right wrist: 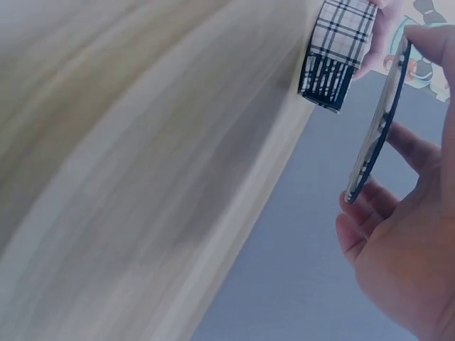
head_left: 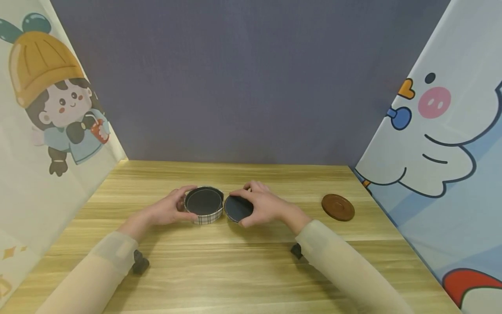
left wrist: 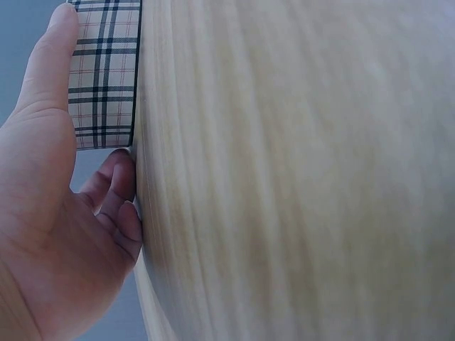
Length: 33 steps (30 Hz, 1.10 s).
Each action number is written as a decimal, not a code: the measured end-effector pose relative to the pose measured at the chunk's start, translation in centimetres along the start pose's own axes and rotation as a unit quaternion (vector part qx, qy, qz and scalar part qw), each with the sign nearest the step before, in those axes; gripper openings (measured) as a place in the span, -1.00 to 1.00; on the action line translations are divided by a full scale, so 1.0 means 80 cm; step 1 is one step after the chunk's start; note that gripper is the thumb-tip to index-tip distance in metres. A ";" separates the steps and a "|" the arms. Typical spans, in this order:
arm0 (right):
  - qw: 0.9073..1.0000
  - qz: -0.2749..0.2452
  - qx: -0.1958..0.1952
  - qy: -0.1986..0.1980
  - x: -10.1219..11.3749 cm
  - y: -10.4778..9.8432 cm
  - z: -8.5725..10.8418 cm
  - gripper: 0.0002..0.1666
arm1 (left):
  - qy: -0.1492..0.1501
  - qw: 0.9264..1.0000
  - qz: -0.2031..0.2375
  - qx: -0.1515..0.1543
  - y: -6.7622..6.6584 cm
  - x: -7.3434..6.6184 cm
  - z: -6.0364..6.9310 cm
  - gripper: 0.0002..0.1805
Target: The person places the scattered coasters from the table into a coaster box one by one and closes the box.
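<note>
A round, low coaster holder (head_left: 204, 201) with plaid sides and a black inside stands on the table. My left hand (head_left: 169, 207) grips it from the left, thumb along the front wall and fingers behind. In the left wrist view the plaid wall (left wrist: 106, 78) shows beside the thumb. Just right of the holder, my right hand (head_left: 267, 205) pinches a thin round black coaster (head_left: 237, 209) by its edges. The right wrist view shows this coaster (right wrist: 380, 124) edge-on, tilted and off the table, apart from the holder. A brown round coaster (head_left: 338, 207) lies farther right.
The wood-grain table (head_left: 219, 270) ends at a grey-blue panel (head_left: 243, 87) at the back. Printed side walls stand left and right, with a cartoon child (head_left: 70, 109) and a white cartoon bird (head_left: 443, 131). A dark wrist device (head_left: 140, 262) sits under the left sleeve.
</note>
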State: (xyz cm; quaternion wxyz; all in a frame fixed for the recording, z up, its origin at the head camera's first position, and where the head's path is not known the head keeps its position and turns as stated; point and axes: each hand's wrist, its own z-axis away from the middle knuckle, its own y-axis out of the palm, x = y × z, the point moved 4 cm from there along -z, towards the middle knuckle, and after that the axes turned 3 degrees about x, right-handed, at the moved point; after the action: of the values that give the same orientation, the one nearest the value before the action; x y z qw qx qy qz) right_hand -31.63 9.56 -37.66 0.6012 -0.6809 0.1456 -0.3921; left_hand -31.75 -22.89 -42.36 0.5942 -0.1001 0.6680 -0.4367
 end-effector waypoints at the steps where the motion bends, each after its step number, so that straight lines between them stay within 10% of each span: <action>1: 1.000 0.002 -0.001 -0.001 0.002 -0.001 -0.003 0.13 | -0.001 1.000 0.001 0.001 0.000 0.000 0.000 0.21; 33: 1.000 0.001 0.007 0.003 0.039 -0.001 -0.079 0.11 | -0.005 1.000 0.009 0.007 0.000 0.000 0.002 0.19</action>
State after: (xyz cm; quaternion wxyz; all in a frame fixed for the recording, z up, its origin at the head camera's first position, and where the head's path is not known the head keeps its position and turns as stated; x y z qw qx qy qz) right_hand -34.14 3.06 -36.63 0.6061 -0.6754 0.1452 -0.3942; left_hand -31.65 -22.97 -42.36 0.6020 -0.0926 0.6629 -0.4353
